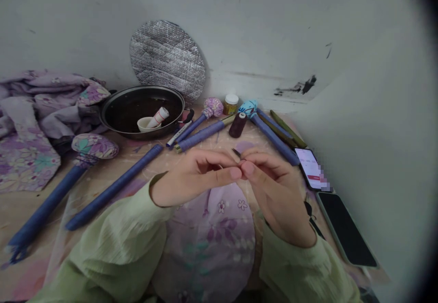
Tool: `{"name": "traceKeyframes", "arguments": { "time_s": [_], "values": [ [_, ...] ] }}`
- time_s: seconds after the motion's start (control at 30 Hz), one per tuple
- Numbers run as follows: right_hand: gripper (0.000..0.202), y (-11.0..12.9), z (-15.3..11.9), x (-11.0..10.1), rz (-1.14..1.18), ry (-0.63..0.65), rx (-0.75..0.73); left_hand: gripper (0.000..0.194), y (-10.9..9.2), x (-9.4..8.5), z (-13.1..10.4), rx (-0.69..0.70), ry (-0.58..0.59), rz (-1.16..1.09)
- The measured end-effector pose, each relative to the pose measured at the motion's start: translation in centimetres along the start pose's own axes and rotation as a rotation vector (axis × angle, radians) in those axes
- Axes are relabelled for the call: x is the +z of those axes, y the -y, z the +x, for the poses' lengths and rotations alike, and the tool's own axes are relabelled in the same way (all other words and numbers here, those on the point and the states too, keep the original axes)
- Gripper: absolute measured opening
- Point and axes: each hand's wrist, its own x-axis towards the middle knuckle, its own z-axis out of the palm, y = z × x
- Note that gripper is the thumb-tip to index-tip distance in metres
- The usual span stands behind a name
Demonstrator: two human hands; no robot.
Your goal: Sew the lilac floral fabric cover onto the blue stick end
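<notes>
While the left hand (195, 175) and the right hand (279, 195) are joined at the fingertips (235, 173), whether anything is pinched cannot be told; beneath them lies floral lilac fabric (222, 234), judged light, limp, best gripped by its edge.

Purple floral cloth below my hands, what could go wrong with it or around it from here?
The left hand and right hand meet at the fingertips above the purple floral cloth; anything small pinched there, too hidden to make out, might drop onto it. The green left sleeve borders the cloth in this view, so it could drag it askew. The dark thread spool stands just beyond the fingers; a forward nudge might topple it.
</notes>
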Motion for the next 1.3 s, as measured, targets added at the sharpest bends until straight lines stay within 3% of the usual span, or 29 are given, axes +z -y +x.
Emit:
{"name": "traceKeyframes", "arguments": {
  "time_s": [0.17,0.43,0.63,0.97,1.3],
  "values": [
    [0.008,0.12,-0.02,0.10,-0.022,0.000,0.000,0.034,0.65,0.35,0.24,-0.045,-0.001,-0.145],
    [0.003,0.44,0.11,0.19,0.083,0.011,0.051,0.010,1.04,0.46,0.13,-0.129,0.027,-0.316],
    [0.012,0.24,0.08,0.09,0.118,0.006,0.056,0.011,0.98,0.55,-0.02,-0.181,0.030,-0.337],
    [0.005,0.30,0.15,0.23,0.087,-0.058,0.054,0.012,0.77,0.89,0.03,-0.230,0.043,-0.398],
    [0.011,0.62,0.52,0.58,0.217,-0.093,0.199,0.016,0.79,1.08,-0.21,-0.317,0.045,-0.533]
  ]
}}
